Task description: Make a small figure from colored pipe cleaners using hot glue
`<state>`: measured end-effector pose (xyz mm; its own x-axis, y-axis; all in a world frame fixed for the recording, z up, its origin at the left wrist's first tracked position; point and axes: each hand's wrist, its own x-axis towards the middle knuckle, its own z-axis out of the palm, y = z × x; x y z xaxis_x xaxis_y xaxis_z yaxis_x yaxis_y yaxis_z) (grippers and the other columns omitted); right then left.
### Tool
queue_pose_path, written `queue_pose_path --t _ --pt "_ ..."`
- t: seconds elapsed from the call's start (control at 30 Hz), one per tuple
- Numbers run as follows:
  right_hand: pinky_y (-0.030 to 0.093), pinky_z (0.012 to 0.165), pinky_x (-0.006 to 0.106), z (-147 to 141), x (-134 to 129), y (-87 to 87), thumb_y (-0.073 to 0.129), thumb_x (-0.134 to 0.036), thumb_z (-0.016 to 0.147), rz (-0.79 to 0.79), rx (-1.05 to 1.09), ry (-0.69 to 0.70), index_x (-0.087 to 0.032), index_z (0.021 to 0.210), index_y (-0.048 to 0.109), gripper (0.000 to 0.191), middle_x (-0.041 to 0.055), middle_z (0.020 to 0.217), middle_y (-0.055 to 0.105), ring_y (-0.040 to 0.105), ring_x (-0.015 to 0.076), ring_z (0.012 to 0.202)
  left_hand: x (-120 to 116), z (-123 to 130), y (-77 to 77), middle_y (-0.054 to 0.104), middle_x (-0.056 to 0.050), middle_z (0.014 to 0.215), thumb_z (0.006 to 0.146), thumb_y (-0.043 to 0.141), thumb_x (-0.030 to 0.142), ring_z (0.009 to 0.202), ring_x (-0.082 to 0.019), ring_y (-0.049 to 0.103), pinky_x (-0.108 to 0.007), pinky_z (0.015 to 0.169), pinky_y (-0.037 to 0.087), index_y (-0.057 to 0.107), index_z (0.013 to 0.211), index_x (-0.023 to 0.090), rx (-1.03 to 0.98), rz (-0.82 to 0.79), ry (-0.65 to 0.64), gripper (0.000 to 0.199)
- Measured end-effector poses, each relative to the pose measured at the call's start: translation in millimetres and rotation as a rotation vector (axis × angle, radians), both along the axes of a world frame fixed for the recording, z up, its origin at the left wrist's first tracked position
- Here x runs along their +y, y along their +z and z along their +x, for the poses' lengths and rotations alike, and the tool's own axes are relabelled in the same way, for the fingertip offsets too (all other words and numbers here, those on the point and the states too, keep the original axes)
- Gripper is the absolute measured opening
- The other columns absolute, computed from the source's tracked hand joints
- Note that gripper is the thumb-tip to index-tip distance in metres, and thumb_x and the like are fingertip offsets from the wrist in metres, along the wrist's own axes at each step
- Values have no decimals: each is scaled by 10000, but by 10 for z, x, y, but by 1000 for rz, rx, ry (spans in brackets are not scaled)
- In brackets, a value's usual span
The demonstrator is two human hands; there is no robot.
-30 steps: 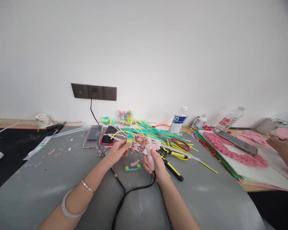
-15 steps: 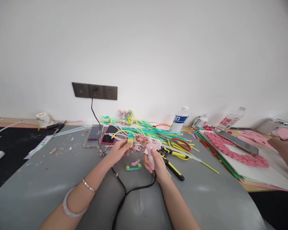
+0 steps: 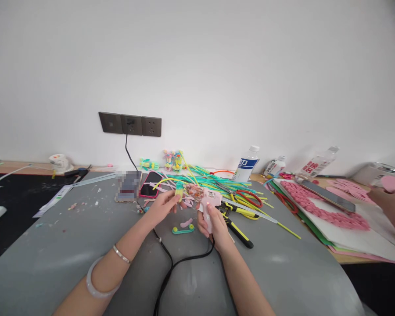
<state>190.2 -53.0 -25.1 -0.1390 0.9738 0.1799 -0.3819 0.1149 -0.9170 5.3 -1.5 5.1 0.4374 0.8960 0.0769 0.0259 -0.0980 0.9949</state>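
My right hand (image 3: 213,223) is wrapped round the handle of a pink glue gun (image 3: 211,200), whose nozzle end points left. Between the fingertips of my left hand (image 3: 164,206) is a small yellow and teal pipe-cleaner piece (image 3: 179,190), close to the nozzle. Whether the nozzle touches it I cannot tell. Below the two hands, a teal pipe-cleaner strip with curled yellow ends (image 3: 183,230) lies on the grey table mat (image 3: 250,281), beside a short lilac piece (image 3: 186,223). The black cord (image 3: 192,258) runs from the glue gun's handle toward me.
Pipe cleaners (image 3: 213,177) lie heaped behind my hands, with red-handled scissors (image 3: 250,198) and yellow-black pliers (image 3: 238,230) to the right. A bottle (image 3: 246,164) stands near the wall. Phones (image 3: 150,184) lie left. At far right, another person's hand (image 3: 390,202) holds a pink disc.
My two hands, the glue gun and the pipe-cleaner piece look almost unchanged. The view has shifted very slightly.
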Motion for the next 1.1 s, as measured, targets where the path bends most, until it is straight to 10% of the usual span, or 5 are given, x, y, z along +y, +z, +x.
queue_pose_path --t 0.73,1.1 --pt "162 341 193 -29 49 -36 568 -608 854 21 30 -257 -202 818 497 413 -92 470 423 316 49 302 54 -29 -33 715 -61 812 810 580 614 532 -112 489 -241 502 350 639 913 144 18 30 71 484" --pt "356 432 245 -596 145 900 437 -447 927 160 -119 -26 -231 1098 444 275 -45 646 528 437 118 441 149 -18 -202 698 -68 923 903 588 439 708 -155 625 -303 669 531 654 1015 125 19 26 79 339"
